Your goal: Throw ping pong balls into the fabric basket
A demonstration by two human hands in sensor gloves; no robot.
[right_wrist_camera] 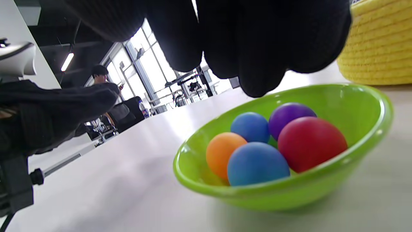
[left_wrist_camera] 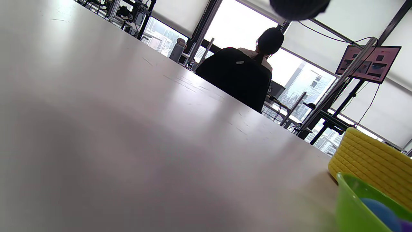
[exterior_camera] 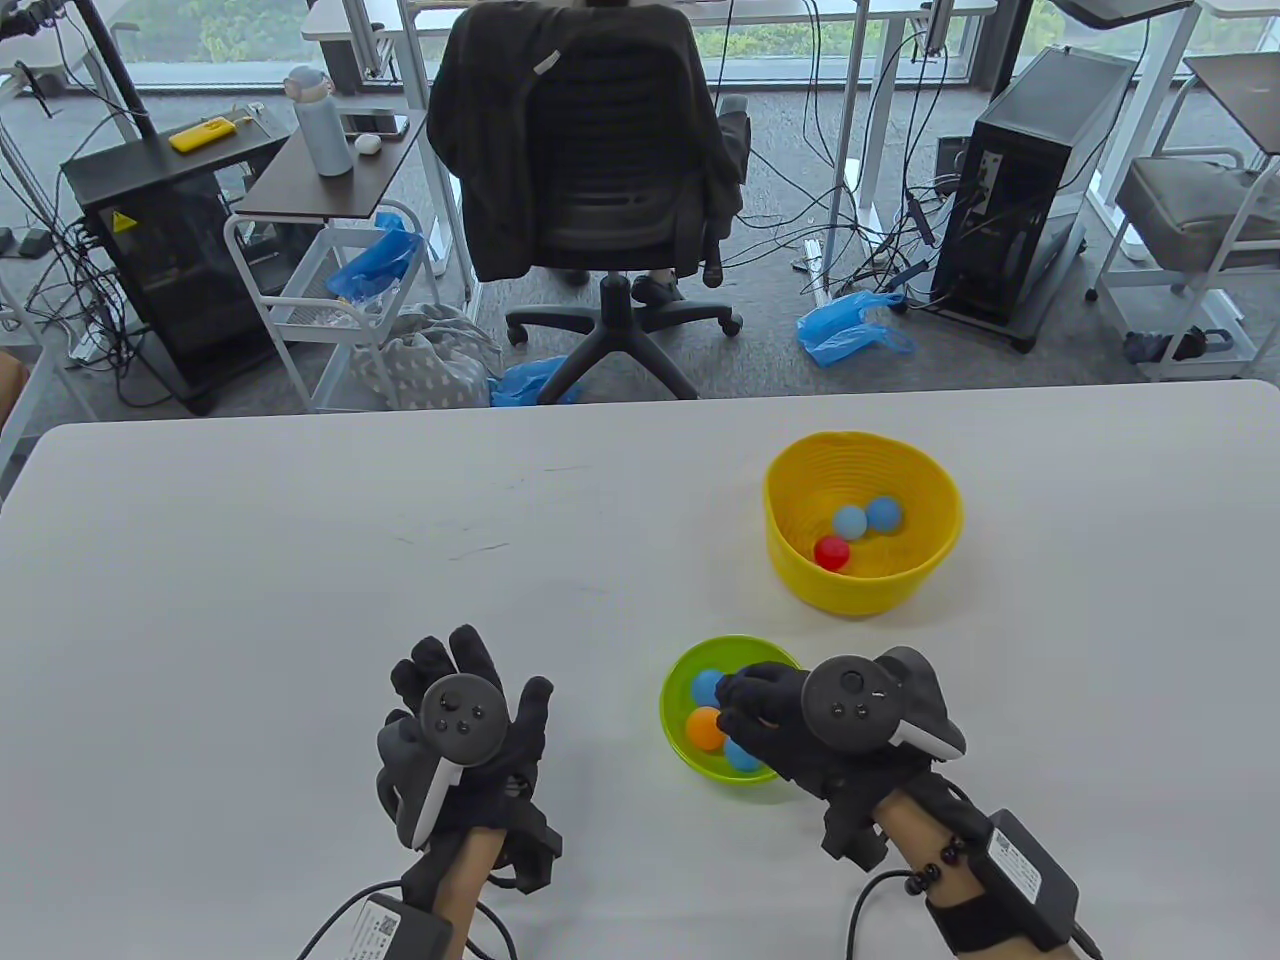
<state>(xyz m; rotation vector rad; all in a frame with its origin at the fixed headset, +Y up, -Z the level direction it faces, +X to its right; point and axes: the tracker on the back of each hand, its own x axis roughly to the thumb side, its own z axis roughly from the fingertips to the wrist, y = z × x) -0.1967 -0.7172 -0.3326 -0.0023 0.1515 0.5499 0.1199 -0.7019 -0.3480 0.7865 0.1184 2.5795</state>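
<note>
Right hand (exterior_camera: pixel 775 715) hangs over the green bowl (exterior_camera: pixel 675 685), fingers curled downward above the balls; the right wrist view shows the fingertips (right_wrist_camera: pixel 260 77) clear of every ball, so nothing is held yet. Left hand (exterior_camera: pixel 460 720) rests flat on the table (exterior_camera: pixel 250 560), fingers spread, to the left of the bowl and holding nothing.

Five balls lie in the bowl in the right wrist view: red (right_wrist_camera: pixel 310 143), purple (right_wrist_camera: pixel 288 114), orange (right_wrist_camera: pixel 222 153) and two blue (right_wrist_camera: pixel 257 164). The yellow basket (exterior_camera: pixel 925 490) stands just beyond the bowl, far and slightly right of the right hand, and already contains one red and two blue balls (exterior_camera: pixel 850 522).

The right hand is the nearer one to both containers. Judged next step: lower the fingers, pinch one ball, then toss it forward and slightly right.
</note>
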